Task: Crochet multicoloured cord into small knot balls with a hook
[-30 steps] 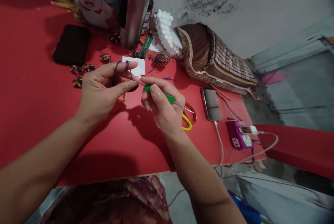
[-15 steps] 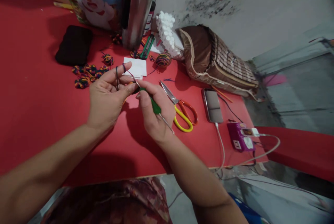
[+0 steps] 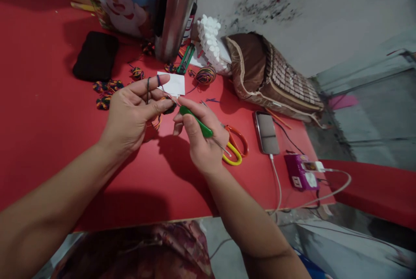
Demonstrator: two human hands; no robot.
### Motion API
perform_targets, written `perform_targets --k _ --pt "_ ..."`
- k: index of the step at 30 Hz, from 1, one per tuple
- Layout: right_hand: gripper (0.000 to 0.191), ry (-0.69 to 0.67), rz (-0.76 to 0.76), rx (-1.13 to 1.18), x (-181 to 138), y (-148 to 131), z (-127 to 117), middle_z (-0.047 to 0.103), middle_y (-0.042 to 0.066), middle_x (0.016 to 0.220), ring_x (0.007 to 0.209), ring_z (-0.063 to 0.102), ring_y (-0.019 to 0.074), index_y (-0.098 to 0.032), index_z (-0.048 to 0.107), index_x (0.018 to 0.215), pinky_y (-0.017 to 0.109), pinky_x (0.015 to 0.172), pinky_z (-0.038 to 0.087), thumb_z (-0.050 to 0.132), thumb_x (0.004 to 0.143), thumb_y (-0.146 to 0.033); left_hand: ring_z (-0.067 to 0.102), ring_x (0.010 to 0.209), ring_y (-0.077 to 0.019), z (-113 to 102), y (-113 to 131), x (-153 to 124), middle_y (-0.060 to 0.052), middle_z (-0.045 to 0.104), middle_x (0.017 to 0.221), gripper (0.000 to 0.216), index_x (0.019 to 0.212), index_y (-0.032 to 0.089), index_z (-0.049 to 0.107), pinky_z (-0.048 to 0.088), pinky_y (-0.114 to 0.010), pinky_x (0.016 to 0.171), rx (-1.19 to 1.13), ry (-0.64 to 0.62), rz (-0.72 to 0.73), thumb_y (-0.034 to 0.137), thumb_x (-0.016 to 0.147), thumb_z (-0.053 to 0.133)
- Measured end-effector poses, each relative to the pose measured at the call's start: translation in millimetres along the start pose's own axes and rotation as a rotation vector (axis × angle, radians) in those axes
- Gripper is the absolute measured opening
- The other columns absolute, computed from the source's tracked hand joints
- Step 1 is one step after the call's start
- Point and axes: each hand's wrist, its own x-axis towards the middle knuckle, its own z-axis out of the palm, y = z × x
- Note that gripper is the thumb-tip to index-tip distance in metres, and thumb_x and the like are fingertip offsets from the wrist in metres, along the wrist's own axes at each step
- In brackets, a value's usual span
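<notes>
Left hand (image 3: 125,114) pinched dark yarn piece (image 3: 170,109) above worktop (image 3: 48,140), seemingly unfinished, strand (image 3: 158,80) looped on forefinger (image 3: 139,87); right hand (image 3: 206,140) gripped green-handled hook (image 3: 196,122) beside it. Multicolored clusters (image 3: 103,102), apparently complete, lay nearby.

I see the left hand (image 3: 126,112) pinching, forefinger (image 3: 153,84) stretched out, the right hand (image 3: 205,142) curled beside it, forearms (image 3: 250,212) converging.
</notes>
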Motion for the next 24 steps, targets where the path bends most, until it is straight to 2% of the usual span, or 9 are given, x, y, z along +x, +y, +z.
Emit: perform_targets --k 4,7,13,24 --pt "0.036 -0.008 0.059 0.010 1.7 0.2 -3.1 0.078 0.003 0.098 0.067 0.068 0.0147 -0.030 0.079 0.134 0.037 0.075 0.067 0.063 0.112 -0.053 0.068 0.066 -0.0094 -3.0 1.5 3.1 0.001 0.077 0.076 0.042 0.100 0.027 0.092 0.060 -0.020 0.060 -0.010 -0.012 -0.004 0.014 0.063 0.107" --pt "0.034 -0.013 0.070 0.027 2.6 0.9 -6.1 0.079 0.004 0.101 0.068 0.068 0.0147 -0.031 0.079 0.134 0.038 0.075 0.067 0.064 0.112 -0.051 0.066 0.065 -0.0094 -3.3 3.0 5.1 0.001 0.078 0.076 0.042 0.100 0.027 0.093 0.058 -0.019 0.056 0.011 -0.007 0.004 0.015 0.062 0.107" --pt "0.030 -0.021 0.045 0.038 4.5 0.6 -10.5 0.078 0.003 0.099 0.068 0.068 0.0140 -0.032 0.081 0.134 0.038 0.079 0.067 0.065 0.112 -0.046 0.066 0.066 -0.0087 -1.4 6.9 5.8 0.002 0.075 0.074 0.044 0.099 0.023 0.093 0.060 -0.018 0.060 0.019 0.024 0.043 0.009 0.059 0.106" --pt "0.026 -0.028 -0.003 -0.003 10.8 -1.7 -19.5 0.077 0.001 0.090 0.066 0.066 0.0141 -0.034 0.084 0.130 0.036 0.074 0.062 0.068 0.111 -0.042 0.066 0.067 -0.0111 -7.2 9.9 9.4 0.000 0.079 0.077 0.044 0.100 0.026 0.094 0.062 -0.023 0.061 0.088 -0.049 0.077 0.010 0.060 0.105"
